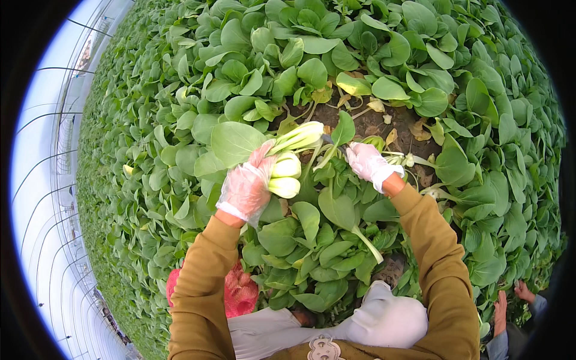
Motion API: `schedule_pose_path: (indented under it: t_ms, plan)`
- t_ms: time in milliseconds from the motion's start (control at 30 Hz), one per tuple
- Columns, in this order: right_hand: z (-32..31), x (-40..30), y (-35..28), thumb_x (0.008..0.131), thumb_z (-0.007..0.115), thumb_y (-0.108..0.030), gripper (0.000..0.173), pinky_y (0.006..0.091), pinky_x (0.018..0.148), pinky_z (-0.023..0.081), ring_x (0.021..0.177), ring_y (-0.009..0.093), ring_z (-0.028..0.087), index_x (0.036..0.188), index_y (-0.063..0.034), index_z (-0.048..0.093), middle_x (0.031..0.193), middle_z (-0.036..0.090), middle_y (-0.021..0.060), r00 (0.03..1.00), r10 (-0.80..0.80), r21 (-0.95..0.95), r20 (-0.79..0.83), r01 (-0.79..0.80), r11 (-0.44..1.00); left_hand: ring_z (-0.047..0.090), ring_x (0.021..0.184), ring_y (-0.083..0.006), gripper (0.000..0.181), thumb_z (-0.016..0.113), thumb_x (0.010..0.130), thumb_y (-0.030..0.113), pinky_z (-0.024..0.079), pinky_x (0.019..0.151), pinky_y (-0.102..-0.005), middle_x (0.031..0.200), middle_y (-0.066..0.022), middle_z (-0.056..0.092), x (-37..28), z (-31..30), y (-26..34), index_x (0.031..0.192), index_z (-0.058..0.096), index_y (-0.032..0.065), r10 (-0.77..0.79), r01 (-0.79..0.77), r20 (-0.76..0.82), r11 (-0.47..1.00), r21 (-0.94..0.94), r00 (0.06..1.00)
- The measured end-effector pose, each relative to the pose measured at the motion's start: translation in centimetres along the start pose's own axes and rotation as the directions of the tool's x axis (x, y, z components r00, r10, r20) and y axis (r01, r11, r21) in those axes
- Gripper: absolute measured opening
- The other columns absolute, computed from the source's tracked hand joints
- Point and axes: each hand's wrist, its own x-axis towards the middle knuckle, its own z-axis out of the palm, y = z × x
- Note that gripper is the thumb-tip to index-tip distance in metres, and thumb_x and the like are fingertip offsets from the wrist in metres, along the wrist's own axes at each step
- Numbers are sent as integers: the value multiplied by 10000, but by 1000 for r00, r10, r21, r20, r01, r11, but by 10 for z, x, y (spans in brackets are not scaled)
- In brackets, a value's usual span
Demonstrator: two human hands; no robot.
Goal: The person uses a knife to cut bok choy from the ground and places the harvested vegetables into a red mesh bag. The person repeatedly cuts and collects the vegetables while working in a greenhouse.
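My left hand (247,185), in a clear plastic glove, grips a bunch of pale-stemmed bok choy (286,165). The cut white bases point right and the broad leaves spread to the left. Just right of the bunch, my right hand (365,163) wears a similar thin glove and is closed around a small knife, whose handle is hidden. Its dark blade (333,140) points left towards the stems, partly behind a leaf. Below my hands lie leafy greens (321,245), with a loose leaf on a long white stalk (368,243) on top.
Bare soil (407,135) with yellowed leaves shows beyond my right hand. Dense bok choy plants (148,148) surround me. A red mesh bag (240,290) sits beside my left forearm. Another person's hands (500,312) are at lower right. The greenhouse's plastic wall (42,148) curves along the left.
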Motion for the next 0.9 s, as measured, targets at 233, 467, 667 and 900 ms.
schedule_pose_path:
  t_ms: [233, 467, 667, 900]
  plan:
    - [-52, -80, -75, 798, 737, -182, 672, 194, 514, 423, 564, 64, 537, 1356, -10, 405, 874, 650, 29, 964, -115, 953, -239, 255, 162, 598, 1039, -142, 550, 774, 723, 48, 467, 933, -303, 1170, -79, 620, -25, -52, 67, 1224, 550, 17, -189, 350, 319, 163, -923, 929]
    - [-60, -90, -101, 824, 704, -81, 428, 172, 486, 385, 535, 27, 492, 1213, -21, 534, 844, 636, -6, 902, 229, 824, -366, 200, 530, 471, 1267, -253, 739, 666, 777, -44, 446, 1024, -388, 1426, -77, 416, -15, -53, 86, 1422, 321, 64, -312, 350, 431, -284, -893, 847]
    - [-23, -92, -111, 869, 670, -140, 392, 190, 483, 411, 528, 59, 538, 1214, -10, 536, 877, 654, 9, 963, 145, 955, -228, 192, 226, 571, 1013, -129, 445, 643, 845, 11, 487, 873, -307, 1157, -26, 582, -4, -19, 105, 1268, 505, 42, -289, 357, 294, 194, -914, 911]
    - [-19, -68, -49, 892, 638, -193, 353, 210, 459, 388, 489, 78, 497, 1179, -19, 530, 763, 608, 41, 975, -23, 866, 221, -186, 464, 663, 908, -232, 440, 710, 769, 78, 514, 777, -316, 1002, -107, 681, 20, -34, 71, 1188, 577, 72, -239, 272, 130, 837, -474, 962]
